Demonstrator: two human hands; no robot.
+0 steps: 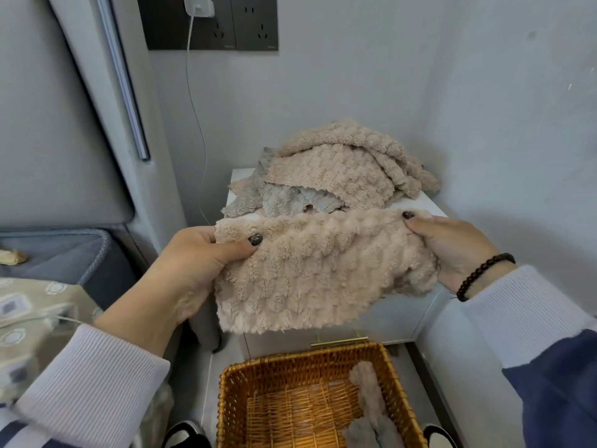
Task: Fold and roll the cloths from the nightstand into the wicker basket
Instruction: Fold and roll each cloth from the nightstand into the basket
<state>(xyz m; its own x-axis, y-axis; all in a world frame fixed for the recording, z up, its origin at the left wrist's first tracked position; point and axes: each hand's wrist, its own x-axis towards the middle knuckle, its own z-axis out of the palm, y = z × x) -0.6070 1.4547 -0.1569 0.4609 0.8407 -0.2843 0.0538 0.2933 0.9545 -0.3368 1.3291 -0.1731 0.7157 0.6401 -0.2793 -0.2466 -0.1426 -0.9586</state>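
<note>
A heap of beige and grey cloths [339,169] is piled on the white nightstand [433,208]. Below it, the wicker basket [235,402] is set on the floor, with rolled cloths [371,412] lying along its right side. One beige cloth [310,270] is held up between them, pinched at its top corners by the left hand [193,263] and right hand [452,250].

No text could be read anywhere; the dark wall socket panel [245,22] carried small pale marks near its lower edge, perhaps a brand, too blurred to make out.
</note>
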